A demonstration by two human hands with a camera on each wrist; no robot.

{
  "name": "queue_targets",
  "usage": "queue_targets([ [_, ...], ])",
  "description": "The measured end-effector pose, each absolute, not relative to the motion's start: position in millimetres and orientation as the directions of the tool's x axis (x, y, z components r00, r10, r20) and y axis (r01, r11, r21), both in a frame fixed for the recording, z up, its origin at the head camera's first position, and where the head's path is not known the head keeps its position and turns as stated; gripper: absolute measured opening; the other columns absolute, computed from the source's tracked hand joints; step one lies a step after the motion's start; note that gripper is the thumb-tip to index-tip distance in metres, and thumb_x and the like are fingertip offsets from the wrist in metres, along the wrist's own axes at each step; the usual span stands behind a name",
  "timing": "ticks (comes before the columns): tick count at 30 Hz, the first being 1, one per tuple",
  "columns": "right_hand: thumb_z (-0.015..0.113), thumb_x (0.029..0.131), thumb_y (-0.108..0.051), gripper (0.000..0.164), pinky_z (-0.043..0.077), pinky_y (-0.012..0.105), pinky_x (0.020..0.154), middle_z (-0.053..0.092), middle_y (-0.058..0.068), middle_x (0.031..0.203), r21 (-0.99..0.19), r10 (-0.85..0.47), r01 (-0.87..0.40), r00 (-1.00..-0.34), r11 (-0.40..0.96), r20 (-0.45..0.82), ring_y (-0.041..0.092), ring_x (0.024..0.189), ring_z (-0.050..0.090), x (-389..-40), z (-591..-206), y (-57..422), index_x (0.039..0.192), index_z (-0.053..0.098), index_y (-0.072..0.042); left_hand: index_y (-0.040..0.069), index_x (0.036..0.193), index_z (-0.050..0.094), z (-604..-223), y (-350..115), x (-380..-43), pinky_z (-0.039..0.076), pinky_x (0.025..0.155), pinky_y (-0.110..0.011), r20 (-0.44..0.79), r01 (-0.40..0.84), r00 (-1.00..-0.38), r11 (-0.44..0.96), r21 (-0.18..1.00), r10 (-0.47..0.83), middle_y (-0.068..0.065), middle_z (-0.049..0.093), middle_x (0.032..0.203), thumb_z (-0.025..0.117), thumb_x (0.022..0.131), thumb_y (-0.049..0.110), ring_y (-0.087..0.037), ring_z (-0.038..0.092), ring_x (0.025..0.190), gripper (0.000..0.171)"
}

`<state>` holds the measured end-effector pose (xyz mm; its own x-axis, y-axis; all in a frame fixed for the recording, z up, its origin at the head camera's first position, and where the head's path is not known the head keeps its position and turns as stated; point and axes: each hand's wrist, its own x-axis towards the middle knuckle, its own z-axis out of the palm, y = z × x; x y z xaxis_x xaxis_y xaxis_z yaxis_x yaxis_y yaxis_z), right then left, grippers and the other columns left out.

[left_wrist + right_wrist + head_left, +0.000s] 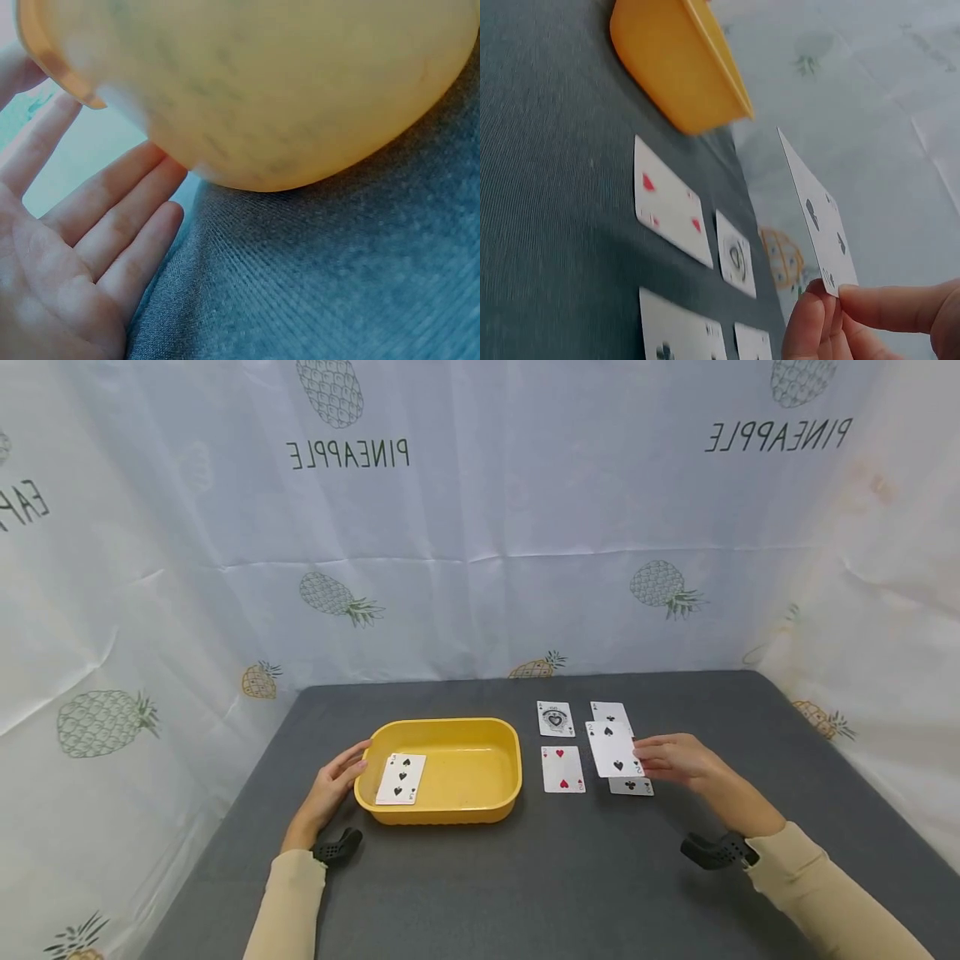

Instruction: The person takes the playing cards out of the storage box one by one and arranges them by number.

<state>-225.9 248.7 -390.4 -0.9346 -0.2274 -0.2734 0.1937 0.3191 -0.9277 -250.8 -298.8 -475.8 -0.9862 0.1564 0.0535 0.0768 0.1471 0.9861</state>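
Observation:
In the head view my right hand point(686, 762) pinches a two of spades playing card point(609, 745) by its edge, raised above the table. Thumb and fingers meet at one end of this card point(821, 214) in the right wrist view. Below it, partly covered, lie an ace of clubs point(611, 710) and a two of clubs point(632, 787). My left hand point(328, 792) rests against the left side of a yellow plastic tray point(442, 817), its fingers point(124, 221) extended and spread at the outer wall. Inside the tray lies a three of spades point(402, 778), face up over another card's edge.
Between tray and right hand lie an ace of spades point(555, 719) and a two of hearts point(562, 769), face up. The dark grey cloth-covered table point(480, 893) is bordered by a white pineapple-print curtain point(465, 510) behind and at both sides.

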Motion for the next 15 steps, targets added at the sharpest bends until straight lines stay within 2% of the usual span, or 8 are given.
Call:
queue_targets([
  [1, 0.062, 0.094, -0.02, 0.056, 0.056, 0.02, 0.074, 0.064, -0.015, 0.082, -0.905, -0.154, 0.295, -0.923, 0.307, -0.353, -0.002, 0.076, 0.063, -229, -389, 251, 0.136, 0.044, 0.013, -0.001, 0.148, 0.033, -475, -299, -251, 0.049, 0.086, -0.01, 0.053, 0.076, -0.986, 0.145, 0.987, 0.156, 0.033, 0.054, 0.115, 0.052, 0.1, 0.024, 0.015, 0.055, 0.107, 0.058],
  [3, 0.058, 0.096, -0.019, 0.06, 0.056, 0.02, 0.074, 0.063, -0.016, 0.082, -0.884, -0.131, 0.316, -0.916, 0.346, -0.379, -0.003, 0.075, 0.062, -230, -389, 263, 0.14, 0.035, 0.016, -0.002, 0.148, 0.033, -475, -299, -251, 0.049, 0.086, -0.01, 0.052, 0.074, -0.987, 0.142, 0.987, 0.153, 0.033, 0.054, 0.115, 0.052, 0.1, 0.024, 0.015, 0.055, 0.107, 0.058],
  [5, 0.057, 0.096, -0.018, 0.06, 0.056, 0.021, 0.073, 0.064, -0.016, 0.081, -0.871, -0.105, 0.335, -0.913, 0.361, -0.394, -0.003, 0.074, 0.062, -229, -390, 273, 0.139, 0.036, 0.017, -0.002, 0.148, 0.033, -474, -299, -250, 0.049, 0.086, -0.01, 0.05, 0.071, -0.988, 0.139, 0.988, 0.149, 0.032, 0.054, 0.116, 0.052, 0.1, 0.024, 0.015, 0.055, 0.107, 0.058],
  [10, 0.06, 0.094, -0.015, 0.039, 0.057, 0.02, 0.07, 0.068, -0.015, 0.076, -0.879, -0.088, 0.366, -0.909, 0.305, -0.408, -0.001, 0.071, 0.066, -225, -398, 295, 0.124, 0.057, 0.01, -0.003, 0.147, 0.033, -473, -300, -249, 0.049, 0.086, -0.01, 0.062, 0.084, -0.985, 0.131, 0.988, 0.159, 0.031, 0.054, 0.118, 0.052, 0.1, 0.023, 0.015, 0.055, 0.107, 0.057],
  [15, 0.061, 0.093, -0.013, 0.032, 0.056, 0.019, 0.068, 0.067, -0.015, 0.074, -0.872, -0.06, 0.395, -0.902, 0.287, -0.428, -0.001, 0.07, 0.065, -225, -409, 311, 0.116, 0.063, 0.009, -0.005, 0.147, 0.032, -474, -299, -249, 0.05, 0.085, -0.01, 0.08, 0.102, -0.983, 0.125, 0.987, 0.167, 0.032, 0.055, 0.117, 0.05, 0.1, 0.02, 0.015, 0.056, 0.107, 0.056],
])
